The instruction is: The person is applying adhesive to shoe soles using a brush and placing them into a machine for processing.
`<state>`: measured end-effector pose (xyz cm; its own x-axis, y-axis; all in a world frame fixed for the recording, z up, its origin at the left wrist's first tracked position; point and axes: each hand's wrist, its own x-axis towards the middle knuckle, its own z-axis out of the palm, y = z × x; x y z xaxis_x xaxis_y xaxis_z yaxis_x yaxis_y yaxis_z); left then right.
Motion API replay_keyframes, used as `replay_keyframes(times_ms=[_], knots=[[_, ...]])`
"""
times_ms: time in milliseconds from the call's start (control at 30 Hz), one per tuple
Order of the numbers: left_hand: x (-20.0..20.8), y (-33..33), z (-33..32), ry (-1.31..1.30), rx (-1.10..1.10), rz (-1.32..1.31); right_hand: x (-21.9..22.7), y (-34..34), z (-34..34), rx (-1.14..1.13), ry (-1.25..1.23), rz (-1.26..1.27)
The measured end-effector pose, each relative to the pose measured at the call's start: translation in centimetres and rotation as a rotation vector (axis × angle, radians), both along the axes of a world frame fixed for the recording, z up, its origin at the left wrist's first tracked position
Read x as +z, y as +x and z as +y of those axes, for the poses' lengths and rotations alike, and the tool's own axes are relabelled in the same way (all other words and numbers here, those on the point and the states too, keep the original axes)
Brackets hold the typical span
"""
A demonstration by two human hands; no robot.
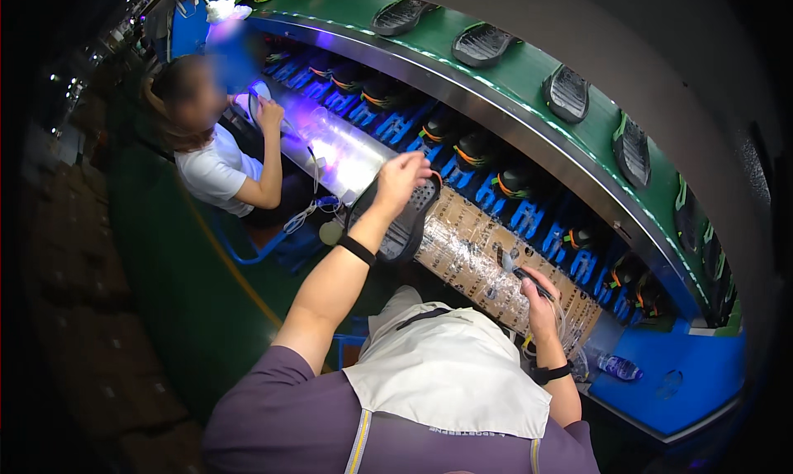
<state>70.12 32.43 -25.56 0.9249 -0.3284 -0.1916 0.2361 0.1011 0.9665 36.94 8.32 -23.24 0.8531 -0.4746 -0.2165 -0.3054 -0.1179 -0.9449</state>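
Observation:
My left hand [403, 183] is over the far end of a black shoe sole [406, 228], which lies at the near edge of the bench. Its fingers are curled together, and whatever they pinch is too small or hidden to tell. In my right hand [542, 302] is a dark-handled tool [529, 277], its grey head pointing left and away over the bench. A thin cable hangs by this hand. Brown cardboard under clear plastic film [471, 242] covers the bench between my hands.
Behind the bench, blue racks [526, 218] hold several dark shoes with orange and green trim. Beyond them runs a green conveyor [520, 65] carrying black soles. A co-worker [216, 164] sits at the left under purple light. A bottle [619, 367] lies on a blue surface at the right.

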Motion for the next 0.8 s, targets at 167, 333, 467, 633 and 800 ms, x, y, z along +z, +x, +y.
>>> replay_keyframes(times_ms=[167, 333, 467, 633, 800], knots=[[6.7, 9.2, 0.3, 0.399, 0.193, -0.732, -2.4, -1.8, -0.2, -0.138, 0.165, -0.035], [11.2, 22.2, -0.5, 0.902, 0.379, -1.213, -7.2, -4.6, -1.0, -0.437, 0.396, -0.046], [12.5, 28.1, -3.7, 1.203, 0.099, -1.027, -10.3, -6.8, -0.8, -0.715, 0.682, -0.085], [11.2, 32.9, -3.9, 1.386, -0.058, -1.019, -14.4, -9.0, -0.9, -0.779, 0.741, -0.017], [8.8, 34.5, -3.2, 1.445, -0.134, -1.047, -15.6, -9.6, -1.3, -0.834, 0.783, 0.005]])
